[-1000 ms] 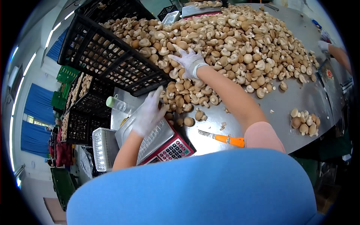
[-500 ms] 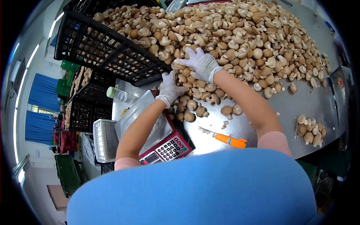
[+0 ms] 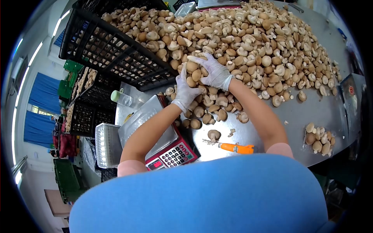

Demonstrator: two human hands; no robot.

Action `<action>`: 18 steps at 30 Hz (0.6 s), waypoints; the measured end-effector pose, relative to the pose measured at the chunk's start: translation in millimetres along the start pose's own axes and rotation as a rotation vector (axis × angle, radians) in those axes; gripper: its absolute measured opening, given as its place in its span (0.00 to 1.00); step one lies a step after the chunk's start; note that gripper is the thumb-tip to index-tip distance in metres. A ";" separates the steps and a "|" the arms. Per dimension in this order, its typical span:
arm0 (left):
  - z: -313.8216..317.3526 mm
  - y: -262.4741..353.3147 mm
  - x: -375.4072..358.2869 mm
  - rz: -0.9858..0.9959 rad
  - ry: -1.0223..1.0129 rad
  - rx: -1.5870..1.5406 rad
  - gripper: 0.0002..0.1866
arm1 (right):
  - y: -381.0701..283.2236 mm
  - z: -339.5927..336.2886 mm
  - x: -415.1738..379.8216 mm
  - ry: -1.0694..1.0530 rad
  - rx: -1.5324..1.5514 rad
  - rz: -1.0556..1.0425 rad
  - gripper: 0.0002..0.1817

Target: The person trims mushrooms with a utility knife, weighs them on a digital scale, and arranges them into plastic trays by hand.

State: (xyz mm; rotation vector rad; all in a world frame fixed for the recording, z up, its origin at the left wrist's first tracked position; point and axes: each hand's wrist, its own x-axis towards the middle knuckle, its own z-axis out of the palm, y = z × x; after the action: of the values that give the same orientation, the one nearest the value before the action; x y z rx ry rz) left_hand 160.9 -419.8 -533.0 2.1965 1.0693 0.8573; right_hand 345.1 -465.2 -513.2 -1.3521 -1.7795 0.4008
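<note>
A big heap of brown-capped mushrooms (image 3: 268, 50) covers the far part of the metal table. At its near edge, both hands wear thin whitish gloves and cup several mushrooms (image 3: 193, 75) between them. My left hand (image 3: 187, 92) curves round their near left side, thumb toward the right. From the far right, my right hand (image 3: 215, 72) closes over them with its fingers stretched leftward. Loose mushrooms lie just below the hands. A single mushroom (image 3: 213, 135) rests above the orange-handled knife (image 3: 237, 148). Left of the knife is a red scale (image 3: 176, 155) with a clear plastic tray (image 3: 142, 118) on it.
A tilted black crate (image 3: 116, 50) with mushrooms at its mouth stands left of the heap. Stacked clear trays (image 3: 107, 143) and a green-capped bottle (image 3: 122, 98) are beside the scale. A small mushroom pile (image 3: 320, 139) lies at the right on the metal table (image 3: 272, 128).
Both hands have shifted slightly right and drawn closer together around several mushrooms. A mushroom now lies by the knife. The scale's display shows red digits more clearly.
</note>
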 end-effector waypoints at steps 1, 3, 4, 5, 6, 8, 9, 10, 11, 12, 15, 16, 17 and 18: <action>0.0 2.9 0.9 -0.020 -0.012 0.004 0.63 | 1.5 1.1 -0.7 0.031 0.001 -0.013 0.47; 4.5 -5.2 9.1 -0.041 -0.020 0.005 0.62 | -0.2 2.1 -0.3 0.059 0.000 -0.030 0.48; 9.3 -14.3 17.4 0.040 -0.005 -0.196 0.60 | -0.8 3.6 0.2 0.068 0.070 -0.036 0.48; 12.3 -22.2 23.7 0.122 0.012 -0.398 0.59 | -0.5 5.7 0.2 0.076 0.138 -0.042 0.47; 6.1 -9.0 24.5 0.106 0.001 -0.490 0.55 | 0.8 6.5 2.1 0.063 0.211 0.004 0.47; -9.5 3.8 25.8 0.033 -0.147 -0.559 0.52 | 0.4 6.2 5.2 0.069 0.241 -0.015 0.48; -16.9 3.6 28.5 -0.018 -0.200 -0.519 0.51 | -6.4 6.7 6.7 0.096 0.247 -0.055 0.49; -26.6 1.6 25.8 -0.020 -0.251 -0.443 0.46 | -12.8 6.8 6.9 0.074 0.195 -0.007 0.47; -43.3 17.5 18.7 -0.058 -0.338 -0.586 0.45 | -28.7 3.2 7.0 0.029 0.346 -0.028 0.46; -61.2 31.8 10.7 -0.121 -0.356 -0.550 0.45 | -35.5 7.7 8.2 0.013 0.366 -0.025 0.46; -107.1 52.7 -17.1 -0.176 -0.349 -0.493 0.41 | -76.4 19.0 9.7 -0.040 0.403 -0.003 0.46; -125.9 57.7 -26.2 -0.314 -0.390 -0.403 0.40 | -92.1 25.6 11.9 -0.076 0.466 -0.015 0.45; -149.7 76.4 -38.8 -0.457 -0.430 -0.315 0.39 | -107.5 35.0 13.2 -0.116 0.532 -0.026 0.44; -168.0 80.9 -55.3 -0.450 -0.376 -0.289 0.38 | -122.3 45.7 13.8 -0.176 0.667 0.009 0.44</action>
State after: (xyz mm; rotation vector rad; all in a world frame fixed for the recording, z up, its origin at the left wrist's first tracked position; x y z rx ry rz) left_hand 48.9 -476.3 -384.4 1.6931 1.1066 0.3532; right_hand 231.6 -487.1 -450.9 -0.8646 -1.5652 1.0378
